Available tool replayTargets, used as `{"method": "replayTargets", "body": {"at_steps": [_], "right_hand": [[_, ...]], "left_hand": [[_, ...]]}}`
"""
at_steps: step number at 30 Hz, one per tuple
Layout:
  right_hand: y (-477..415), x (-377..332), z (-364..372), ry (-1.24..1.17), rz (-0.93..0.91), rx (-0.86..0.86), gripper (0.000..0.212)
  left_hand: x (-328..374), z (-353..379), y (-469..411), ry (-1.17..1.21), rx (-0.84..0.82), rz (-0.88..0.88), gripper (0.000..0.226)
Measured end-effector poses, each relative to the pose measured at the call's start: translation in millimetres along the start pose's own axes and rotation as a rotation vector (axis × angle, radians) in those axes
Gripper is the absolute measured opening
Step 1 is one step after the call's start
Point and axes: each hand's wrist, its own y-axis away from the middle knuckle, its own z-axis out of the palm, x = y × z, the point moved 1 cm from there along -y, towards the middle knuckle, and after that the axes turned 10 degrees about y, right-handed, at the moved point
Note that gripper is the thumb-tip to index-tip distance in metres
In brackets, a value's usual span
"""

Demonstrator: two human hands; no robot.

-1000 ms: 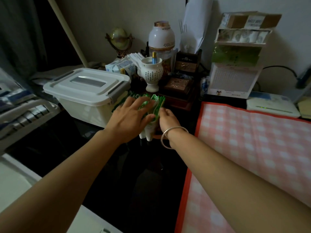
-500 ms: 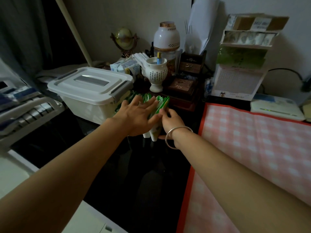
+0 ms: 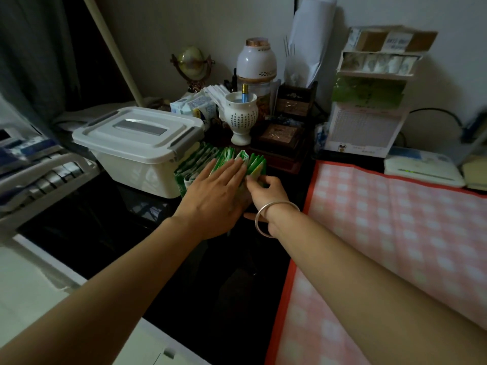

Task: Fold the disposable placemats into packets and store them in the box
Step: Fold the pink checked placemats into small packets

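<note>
Now the left hand [image 3: 213, 196] is pressing flat on the row of green packets [image 3: 200, 164], the right hand [image 3: 266, 192] is pinching the end one, and, with the closed box [image 3: 137, 143] sitting left of both, slack pressure is probably risking folds springing open.

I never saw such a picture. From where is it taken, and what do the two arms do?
No machine here: a person wears a camera on the head, so this view looks forward and down along their own arms. The left hand lies flat, fingers straight, on a row of green folded packets on the dark table. The right hand pinches the row's right end. A lidded white box stands to the left, and a pink checked placemat lies to the right.
</note>
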Motion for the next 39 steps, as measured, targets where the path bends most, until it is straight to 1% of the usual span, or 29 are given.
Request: {"method": "replayTargets", "body": {"at_steps": [1, 4, 6, 7, 10, 12, 14, 16, 17, 19, 23, 25, 26, 29, 32, 33, 35, 37, 39], "right_hand": [[2.2, -0.1, -2.2, -0.011, 0.006, -0.021, 0.053], [6.3, -1.3, -8.2, -0.080, 0.021, -0.125, 0.041], [6.5, -1.9, -9.7, -0.054, -0.006, -0.165, 0.037], [7.3, -2.5, -9.1, -0.009, -0.025, -0.177, 0.038], [7.5, -3.9, -3.0, 0.159, -0.095, -0.199, 0.049], [6.3, -5.6, -0.5, 0.197, -0.110, -0.192, 0.051], [2.3, -5.6, -2.0, 0.195, -0.106, -0.169, 0.047], [-1.3, -2.7, -6.7, 0.122, -0.088, -0.121, 0.038], [-2.3, -1.1, -9.6, 0.080, -0.084, -0.098, 0.030], [-3.9, 4.3, -14.1, -0.001, -0.046, -0.073, 0.018], [-0.2, 11.5, -26.7, -0.071, -0.009, -0.066, 0.017], [7.5, 12.8, -35.2, -0.066, -0.006, -0.112, 0.013], [12.6, 13.6, -39.5, -0.055, 0.004, -0.141, 0.015], [33.5, 17.9, -51.7, -0.023, 0.056, -0.238, 0.015], [57.0, 25.3, -67.8, 0.041, 0.077, -0.304, 0.016], [63.6, 27.5, -73.0, 0.061, 0.069, -0.311, 0.017], [81.8, 29.4, -87.7, 0.118, 0.034, -0.286, 0.015], [98.6, 31.2, -101.0, 0.203, -0.010, -0.262, 0.012], [116.7, 34.8, -115.8, 0.303, -0.049, -0.267, 0.016]], "left_hand": [[0.8, 0.9, -0.2, -0.029, -0.040, -0.012, 0.075], [2.2, 0.4, -7.1, -0.069, -0.098, -0.030, 0.081], [0.9, 3.6, -14.9, -0.105, -0.120, -0.042, 0.082], [0.0, 5.4, -18.4, -0.129, -0.127, -0.043, 0.080], [-1.0, 7.7, -23.9, -0.150, -0.154, -0.068, 0.067], [1.2, 5.2, -21.7, -0.157, -0.152, -0.080, 0.068], [4.7, 3.9, -14.5, -0.123, -0.069, -0.100, 0.073], [8.1, 7.1, -5.9, -0.005, 0.099, -0.094, 0.075], [10.1, 9.5, -2.4, 0.053, 0.170, -0.078, 0.072], [13.2, 14.1, 3.1, 0.122, 0.254, -0.047, 0.068], [25.7, 14.1, 12.8, 0.211, 0.330, -0.040, 0.068], [36.1, 11.2, 19.8, 0.255, 0.347, -0.043, 0.066], [43.1, 9.8, 25.0, 0.273, 0.354, -0.043, 0.063], [68.5, 9.7, 45.0, 0.343, 0.403, -0.015, 0.048], [102.1, 11.6, 71.1, 0.417, 0.442, -0.026, 0.025], [112.3, 12.6, 79.3, 0.444, 0.440, -0.022, 0.018], [133.7, 13.3, 94.7, 0.502, 0.358, 0.026, 0.012], [153.4, 15.6, 106.4, 0.545, 0.211, 0.135, 0.014], [172.0, 14.1, 115.6, 0.572, 0.067, 0.255, 0.018]]}}
